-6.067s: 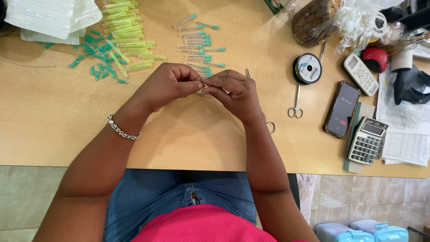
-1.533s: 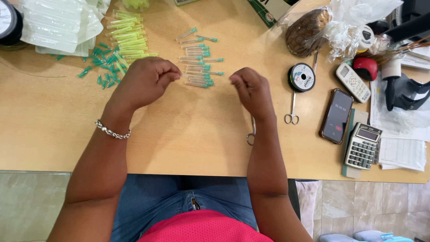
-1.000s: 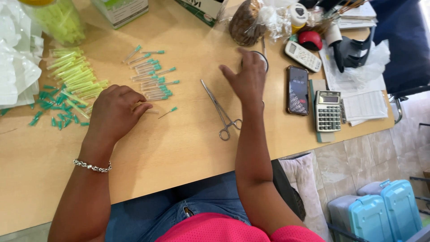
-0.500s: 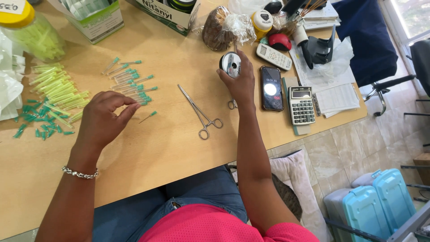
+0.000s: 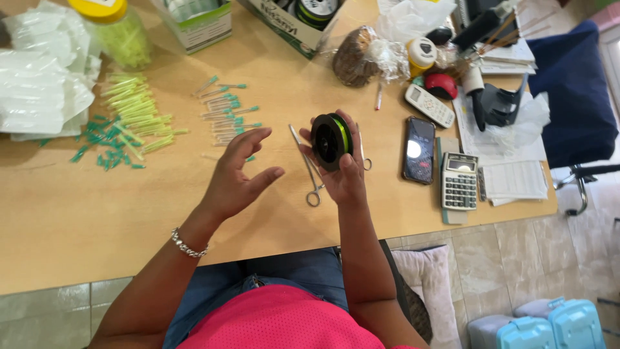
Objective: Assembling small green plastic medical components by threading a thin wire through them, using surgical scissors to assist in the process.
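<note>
A wooden table is seen from above, crowded along its far edge. At the left a heap of clear plastic bags is laid, with yellow-green tubes beside it. A calculator and a dark phone are placed to the right. The left hand is held open above the table, fingers spread, nothing gripped. The right hand is closed around a black spool (wound with yellow-green line), raised over the table between the two hands' reach. Metal forceps are lain just beside that hand. Small green-capped needles are scattered behind.
</note>
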